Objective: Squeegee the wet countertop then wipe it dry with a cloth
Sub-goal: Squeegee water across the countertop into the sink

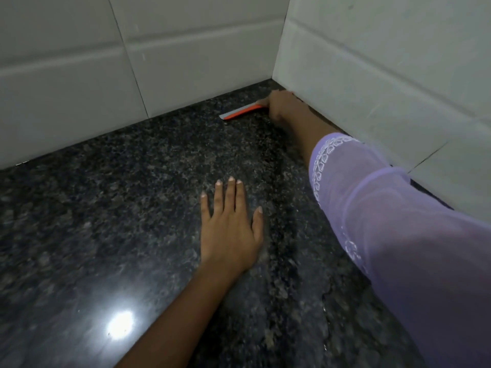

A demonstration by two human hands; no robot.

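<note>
Way back in the corner where the two white tiled walls (186, 57) meet, the right hand (281, 106) is curled around one end of a small squeegee with an orange body and a grey rubber blade (240, 112). I can't make out the individual fingers from where I'm standing, just that they're wrapped over the tool. The blade edge sits down on the dark speckled granite desk (119, 221), near the back wall, with its free end pointing left.

The left hand (231, 229) is planted flat mid-desk, fingers (231, 192) straight and slightly spread, holding nothing. Looks like it's propping up the long reach. The right arm's sheer lilac sleeve with white lace trim (385, 221) hangs low over the stone.

Stuff I think could go sideways:
- That sleeve could drag through the wet and smear water back over whatever gets cleared.
- The grip is on one end, so I'd guess the far tip could lift and leave a streak.
- Knuckles are right against the side wall, so starting the pull might scrape them or skip the strip along the tile.
- Pulling forward runs straight toward the braced left hand, and on a wet glossy surface that palm could slip.

No cloth in sight yet.
</note>
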